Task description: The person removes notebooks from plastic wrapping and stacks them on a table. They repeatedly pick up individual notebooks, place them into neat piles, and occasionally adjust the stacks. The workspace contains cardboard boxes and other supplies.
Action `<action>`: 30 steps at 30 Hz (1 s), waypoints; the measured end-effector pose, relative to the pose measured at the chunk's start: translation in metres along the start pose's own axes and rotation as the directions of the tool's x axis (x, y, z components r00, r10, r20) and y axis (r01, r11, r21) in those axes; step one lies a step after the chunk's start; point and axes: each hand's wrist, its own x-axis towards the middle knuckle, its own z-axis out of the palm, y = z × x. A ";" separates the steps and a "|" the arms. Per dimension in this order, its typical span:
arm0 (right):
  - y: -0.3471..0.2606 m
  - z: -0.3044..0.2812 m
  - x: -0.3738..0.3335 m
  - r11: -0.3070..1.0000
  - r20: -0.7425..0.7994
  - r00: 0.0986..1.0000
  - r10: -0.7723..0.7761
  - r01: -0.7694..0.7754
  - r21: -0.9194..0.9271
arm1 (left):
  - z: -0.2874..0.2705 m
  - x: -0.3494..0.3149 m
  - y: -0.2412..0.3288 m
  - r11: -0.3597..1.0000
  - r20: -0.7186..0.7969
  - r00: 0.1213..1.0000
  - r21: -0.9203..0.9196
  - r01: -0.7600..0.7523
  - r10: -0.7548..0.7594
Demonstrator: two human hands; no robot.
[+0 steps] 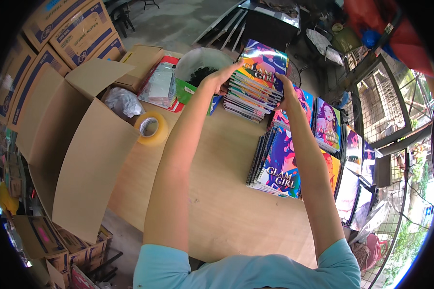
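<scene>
At the far side of the table stands a tall stack of spiral notebooks (pixel 260 67) with bright, glossy covers. My left hand (pixel 219 80) presses against its left side, and my right hand (pixel 286 94) clasps its right side, so the stack is between my palms. Whether its bottom rests on the table or is lifted, I cannot tell. Closer to me, under my right forearm, lies another notebook pile (pixel 280 166) with black spiral binding. More notebook piles (pixel 329 123) with colourful illustrated covers stand to the right, partly hidden by that arm.
An open cardboard box (pixel 96 159) with raised flaps stands at the left. Beside it are a roll of clear tape (pixel 151 128) and crumpled plastic (pixel 124 102). A round bin (pixel 206 58) stands at the table's back. Sealed cartons (pixel 82 36) are stacked far left.
</scene>
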 end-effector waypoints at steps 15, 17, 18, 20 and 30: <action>0.042 -0.007 -0.022 0.992 0.220 0.973 -0.066 0.040 0.121 | 0.020 -0.042 -0.053 0.823 0.192 0.969 -0.568 -0.021 0.157; 0.039 -0.005 -0.029 0.982 0.262 0.965 -0.035 -0.015 0.187 | 0.027 -0.047 -0.057 0.774 0.164 0.971 -0.633 -0.030 0.172; 0.038 -0.004 -0.030 0.970 0.271 0.960 -0.071 0.004 0.242 | 0.028 -0.049 -0.055 0.764 0.210 0.964 -0.645 0.011 0.163; 0.034 -0.004 -0.032 0.956 0.299 0.952 -0.072 -0.020 0.294 | 0.031 -0.046 -0.056 0.752 0.099 0.964 -0.647 -0.126 0.246; 0.043 -0.097 -0.215 0.841 0.079 0.869 -0.489 0.445 0.307 | 0.147 -0.223 -0.006 0.679 -0.074 0.728 -0.308 -0.667 0.682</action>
